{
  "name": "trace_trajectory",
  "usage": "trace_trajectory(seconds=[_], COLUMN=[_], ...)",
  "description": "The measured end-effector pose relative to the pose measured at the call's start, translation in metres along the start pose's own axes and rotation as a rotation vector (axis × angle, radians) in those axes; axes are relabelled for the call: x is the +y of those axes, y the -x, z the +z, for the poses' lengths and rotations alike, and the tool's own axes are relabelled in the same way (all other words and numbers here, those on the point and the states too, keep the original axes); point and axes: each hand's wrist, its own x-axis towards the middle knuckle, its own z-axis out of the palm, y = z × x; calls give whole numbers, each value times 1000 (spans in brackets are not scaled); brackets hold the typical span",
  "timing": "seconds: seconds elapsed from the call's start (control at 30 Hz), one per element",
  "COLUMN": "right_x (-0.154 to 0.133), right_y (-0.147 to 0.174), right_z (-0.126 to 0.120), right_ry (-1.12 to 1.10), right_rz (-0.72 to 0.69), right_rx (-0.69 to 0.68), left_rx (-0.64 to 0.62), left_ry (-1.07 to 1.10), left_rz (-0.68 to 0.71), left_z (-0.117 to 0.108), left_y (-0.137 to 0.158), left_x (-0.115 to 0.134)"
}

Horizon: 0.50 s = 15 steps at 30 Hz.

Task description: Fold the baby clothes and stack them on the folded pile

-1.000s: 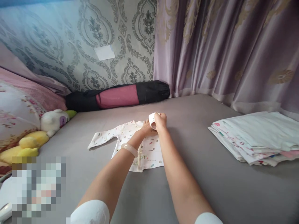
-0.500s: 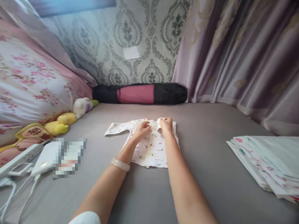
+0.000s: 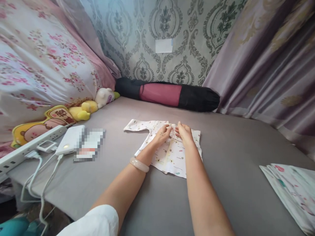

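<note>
A small white baby shirt (image 3: 173, 156) with a tiny coloured print lies spread on the grey bed sheet. Its left sleeve stretches out flat, while the right sleeve is folded inward over the upper chest. My left hand (image 3: 162, 135), with a pale bangle on its wrist, is at the neck area, its fingertips closed on the folded cloth. Just beside it, my right hand (image 3: 185, 132) is over the right shoulder part with thumb and fingers apart. The two hands partly cover the folded sleeve.
A power strip (image 3: 31, 146), a white charger box (image 3: 71, 139) with cables and a blurred packet (image 3: 90, 144) lie at left. Plush toys (image 3: 83, 109) line the floral curtain. A black and red roll (image 3: 159, 94) lies by the wall. Folded printed cloth (image 3: 292, 193) is at right.
My right hand has loosened from the sleeve, which is now laid over the chest. My left fingers have closed on the cloth near the neck. The view has turned left.
</note>
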Motion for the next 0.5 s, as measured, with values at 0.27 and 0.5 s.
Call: trace_trajectory(seconds=[0.27,0.5], right_x=[-1,9], right_y=[5,29], right_z=[1,7], right_ry=[307,958], right_rz=[-96,-352], right_rx=[25,110], left_rx=[9,42], left_ry=[-24,-121], left_rz=[128,164], left_z=[5,9], left_y=[-4,-6], left_x=[-13,-19])
